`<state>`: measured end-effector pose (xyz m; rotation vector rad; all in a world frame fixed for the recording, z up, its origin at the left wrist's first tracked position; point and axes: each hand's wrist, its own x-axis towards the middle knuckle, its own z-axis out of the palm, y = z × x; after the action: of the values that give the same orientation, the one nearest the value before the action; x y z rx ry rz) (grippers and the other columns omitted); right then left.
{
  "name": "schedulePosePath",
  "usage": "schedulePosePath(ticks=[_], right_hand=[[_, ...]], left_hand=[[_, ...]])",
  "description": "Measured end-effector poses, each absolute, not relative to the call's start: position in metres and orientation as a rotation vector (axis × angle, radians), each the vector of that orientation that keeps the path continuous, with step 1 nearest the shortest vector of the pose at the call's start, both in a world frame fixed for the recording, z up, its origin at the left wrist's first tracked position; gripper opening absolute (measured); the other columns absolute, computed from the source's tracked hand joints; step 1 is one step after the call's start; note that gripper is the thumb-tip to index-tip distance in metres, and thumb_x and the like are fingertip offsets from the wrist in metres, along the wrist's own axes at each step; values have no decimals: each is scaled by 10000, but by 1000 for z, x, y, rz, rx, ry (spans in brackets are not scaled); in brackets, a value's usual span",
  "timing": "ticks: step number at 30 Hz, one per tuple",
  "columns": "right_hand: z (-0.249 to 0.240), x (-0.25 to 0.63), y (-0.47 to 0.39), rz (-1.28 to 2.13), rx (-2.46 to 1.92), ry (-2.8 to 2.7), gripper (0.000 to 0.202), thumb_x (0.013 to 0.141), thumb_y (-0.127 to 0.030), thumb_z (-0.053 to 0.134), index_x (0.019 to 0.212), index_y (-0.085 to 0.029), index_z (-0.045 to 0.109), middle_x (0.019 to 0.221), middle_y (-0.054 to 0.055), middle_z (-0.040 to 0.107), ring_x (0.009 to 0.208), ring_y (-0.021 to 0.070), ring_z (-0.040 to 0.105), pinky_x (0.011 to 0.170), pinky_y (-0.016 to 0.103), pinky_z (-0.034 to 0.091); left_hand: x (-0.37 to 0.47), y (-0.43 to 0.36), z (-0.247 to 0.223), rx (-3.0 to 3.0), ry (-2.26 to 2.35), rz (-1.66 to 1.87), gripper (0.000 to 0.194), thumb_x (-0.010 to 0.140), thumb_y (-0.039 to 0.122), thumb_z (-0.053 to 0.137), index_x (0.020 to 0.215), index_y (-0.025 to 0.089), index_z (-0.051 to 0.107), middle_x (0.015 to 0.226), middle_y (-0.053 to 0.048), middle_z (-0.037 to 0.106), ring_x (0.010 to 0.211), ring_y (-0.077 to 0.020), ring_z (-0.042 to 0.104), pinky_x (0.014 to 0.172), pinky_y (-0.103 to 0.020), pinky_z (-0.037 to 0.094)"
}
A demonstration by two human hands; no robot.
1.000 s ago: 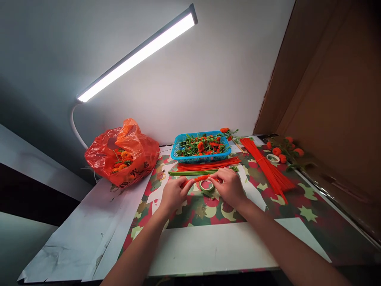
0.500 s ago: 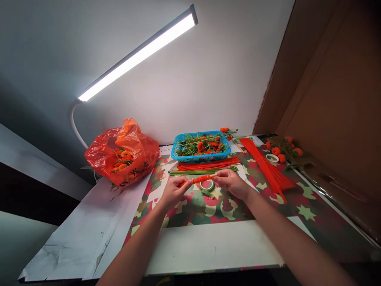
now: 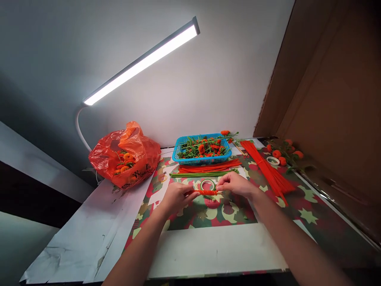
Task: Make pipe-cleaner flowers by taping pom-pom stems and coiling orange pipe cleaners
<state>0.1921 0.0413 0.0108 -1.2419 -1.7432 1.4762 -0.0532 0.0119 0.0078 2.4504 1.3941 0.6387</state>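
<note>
Between my hands, level above the table, is an orange pipe cleaner point(image 3: 208, 192) coiled tightly around a thin pale stick point(image 3: 220, 193). My left hand point(image 3: 176, 196) pinches the coil at its left end, thumb on the near side. My right hand point(image 3: 237, 185) has its thumb and forefinger closed at the stick's right end; exactly what they pinch there is partly hidden. Just behind the coil lies a roll of green tape point(image 3: 207, 181). Farther back are a bundle of green pipe cleaners point(image 3: 202, 174) and loose orange pipe cleaners point(image 3: 214, 165).
A blue basket point(image 3: 202, 161) of orange fuzzy flowers stands at the back. To its left sits a red plastic bag point(image 3: 143, 155) with more flowers, below a lit lamp point(image 3: 143, 61). A larger orange bundle point(image 3: 264, 167), a white tape roll point(image 3: 273, 161) and flowers point(image 3: 276, 153) lie right.
Both hands and the coil have come lower and nearer to me. The coil now lies in front of the tape roll. The whole view has shifted slightly.
</note>
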Motion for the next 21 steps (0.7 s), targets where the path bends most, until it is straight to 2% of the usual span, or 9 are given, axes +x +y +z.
schedulePosePath(ticks=[2, 4, 6, 9, 14, 19, 21], right_hand=[[9, 185, 37, 1272, -1360, -1761, 116, 649, -262, 689, 608, -154, 684, 551, 5, 605, 533, 131, 509, 516, 255, 337], [9, 175, 31, 900, -1441, -1741, 130, 710, -261, 650, 620, -169, 664, 520, -2, 558, 511, 136, 481, 500, 263, 311], [10, 167, 23, 534, -1306, -1700, 152, 787, -238, 588, 655, -187, 643, 626, 19, 603, 595, 152, 524, 558, 272, 356], [12, 159, 14, 279, -1114, -1638, 162, 856, -229, 540, 720, -205, 626, 708, 31, 627, 682, 166, 561, 623, 284, 407], [13, 158, 8, 177, -997, -1533, 118, 870, -219, 554, 781, -221, 632, 714, 26, 631, 702, 170, 576, 661, 309, 450], [15, 154, 6, 222, -964, -1424, 82, 856, -206, 579, 801, -219, 639, 706, 12, 597, 653, 151, 537, 593, 293, 434], [16, 153, 6, 264, -961, -1367, 80, 840, -214, 595, 772, -217, 636, 754, 20, 581, 711, 158, 547, 619, 297, 446]], left_hand=[[-50, 11, 6, 2422, 1465, 669, 409, 834, 427, 523, 512, 179, 478, 445, 41, 409, 453, -90, 290, 499, -232, 196], [-46, 11, 4, 2313, 1576, 768, 431, 837, 447, 518, 506, 177, 454, 448, 45, 382, 457, -91, 279, 500, -236, 196], [-41, 10, 2, 2122, 1627, 903, 456, 845, 477, 494, 511, 175, 424, 462, 49, 351, 470, -89, 279, 497, -231, 207], [-31, 9, 1, 1830, 1525, 1046, 502, 828, 552, 475, 512, 178, 368, 485, 51, 307, 487, -84, 270, 483, -226, 215], [-16, 4, -4, 1502, 1326, 1052, 555, 782, 648, 487, 526, 187, 313, 496, 62, 241, 477, -71, 199, 448, -234, 161], [-6, -1, -10, 1310, 1177, 1029, 560, 768, 675, 498, 567, 196, 289, 531, 74, 174, 487, -66, 133, 441, -238, 120], [-3, -3, -10, 1302, 1187, 1041, 557, 771, 679, 490, 571, 195, 299, 539, 72, 175, 497, -70, 135, 444, -241, 124]])
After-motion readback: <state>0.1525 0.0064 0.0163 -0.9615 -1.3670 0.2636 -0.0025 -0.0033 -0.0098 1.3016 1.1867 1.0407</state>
